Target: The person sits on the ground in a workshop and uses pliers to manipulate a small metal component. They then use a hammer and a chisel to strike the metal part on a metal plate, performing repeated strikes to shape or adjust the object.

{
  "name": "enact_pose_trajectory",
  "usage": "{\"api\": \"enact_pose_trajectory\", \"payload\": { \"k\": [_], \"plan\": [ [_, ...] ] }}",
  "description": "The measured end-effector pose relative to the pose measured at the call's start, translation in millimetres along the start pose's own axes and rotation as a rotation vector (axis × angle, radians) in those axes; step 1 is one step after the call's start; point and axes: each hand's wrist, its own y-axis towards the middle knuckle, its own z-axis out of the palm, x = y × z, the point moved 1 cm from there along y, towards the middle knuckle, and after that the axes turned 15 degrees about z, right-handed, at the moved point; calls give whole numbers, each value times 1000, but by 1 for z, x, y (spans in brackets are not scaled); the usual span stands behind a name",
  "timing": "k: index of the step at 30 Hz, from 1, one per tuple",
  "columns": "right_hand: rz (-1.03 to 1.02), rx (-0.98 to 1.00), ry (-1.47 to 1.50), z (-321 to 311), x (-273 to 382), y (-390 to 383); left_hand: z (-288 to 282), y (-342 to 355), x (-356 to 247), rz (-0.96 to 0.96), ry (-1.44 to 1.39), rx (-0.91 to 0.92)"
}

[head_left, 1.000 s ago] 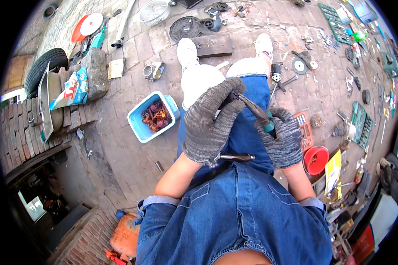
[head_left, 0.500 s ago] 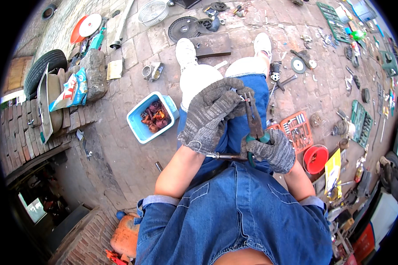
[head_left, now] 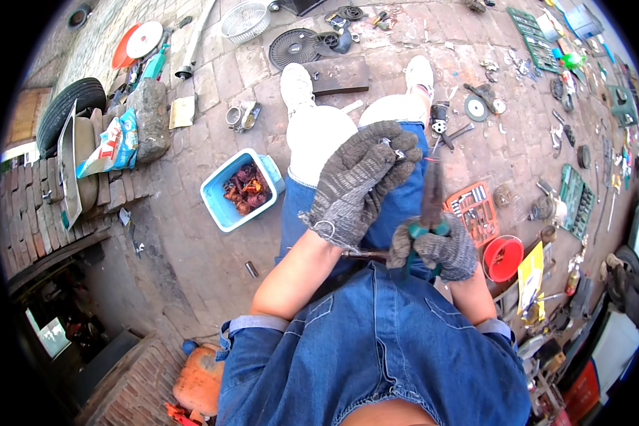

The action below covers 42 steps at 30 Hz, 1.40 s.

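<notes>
My left hand (head_left: 356, 183), in a grey knit glove, is closed around a small shiny metal piece (head_left: 392, 148) above my lap, with part of it hidden by the fingers. In my gloved right hand (head_left: 435, 248) are pliers (head_left: 431, 190) with teal-and-black handles, their jaws pointing up just right of the small piece; I cannot tell whether they touch it. A metal rod (head_left: 360, 253) lies crosswise on my lap, partly hidden beneath both hands.
Left: blue tub (head_left: 216, 189) of tangled copper-coloured parts, tyre (head_left: 52, 131), bricks (head_left: 28, 209). Right: orange socket case (head_left: 463, 221), red bucket (head_left: 504, 270), green tool case (head_left: 574, 206), scattered tools. Ahead: black fan grille (head_left: 292, 48), dark metal plate (head_left: 342, 75).
The pliers have swung from a slanting angle to upright and now sit a little farther right. My left hand has shifted rightward, turning the small metal piece into view.
</notes>
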Motion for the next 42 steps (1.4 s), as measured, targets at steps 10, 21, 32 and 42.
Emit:
{"api": "enact_pose_trajectory", "payload": {
  "k": [10, 21, 32, 42],
  "plan": [
    [172, -194, -96, -44, 6, -23, 3, -1, -11, 95, 73, 255],
    [250, -223, -185, -12, 27, -26, 13, 4, 1, 61, 216, 281],
    [90, -219, -112, -20, 12, -32, 19, 38, 33, 155, 324, 357],
    [328, -332, -335, -10, 32, -35, 18, 34, 27, 350, 619, 378]
  ]
}}
